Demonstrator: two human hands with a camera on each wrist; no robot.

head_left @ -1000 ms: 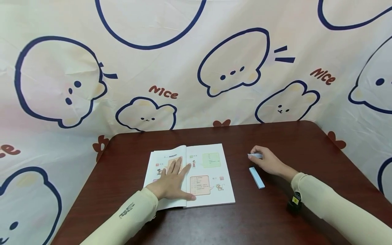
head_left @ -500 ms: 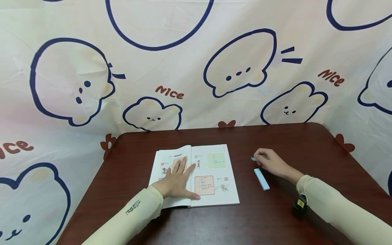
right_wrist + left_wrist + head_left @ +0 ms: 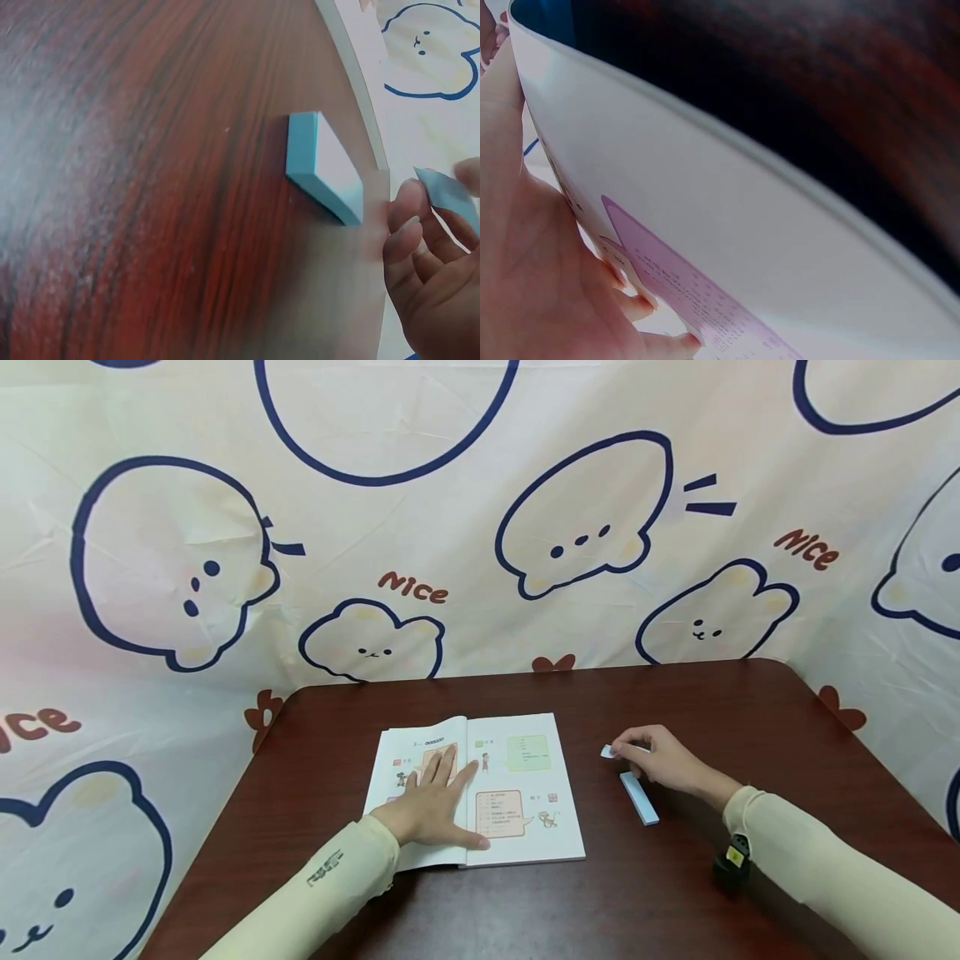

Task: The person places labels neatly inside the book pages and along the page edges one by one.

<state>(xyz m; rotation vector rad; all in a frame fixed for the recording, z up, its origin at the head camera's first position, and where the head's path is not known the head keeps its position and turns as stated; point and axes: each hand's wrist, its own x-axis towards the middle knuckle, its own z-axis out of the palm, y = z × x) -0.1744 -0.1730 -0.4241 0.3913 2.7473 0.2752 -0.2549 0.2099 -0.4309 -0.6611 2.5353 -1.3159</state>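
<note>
On the dark reddish-brown bench, left of centre, an opened book, with coloured text boxes and small cartoon figures on white pages. Across its spine, the left hand, palm down and fingers spread, grasping nothing: over the left page for the most part, with thumb and forefinger tip reaching onto the right page. In the left wrist view, a purple text box on the curved left page, beside the fingers. To the right of the book and well apart from it, the right hand, with a small light-blue slip pinched between thumb and fingertips; impossible to tell whether touching the bench. Just beside that hand, on the side nearer the person, a narrow light-blue block, lying flat and slantwise, pale on top and bluer along the sides. At the right wrist, a black device with a yellow mark. Behind the bench, a pale cloth printed with blue-outlined cartoon animals and the word "Nice".
</note>
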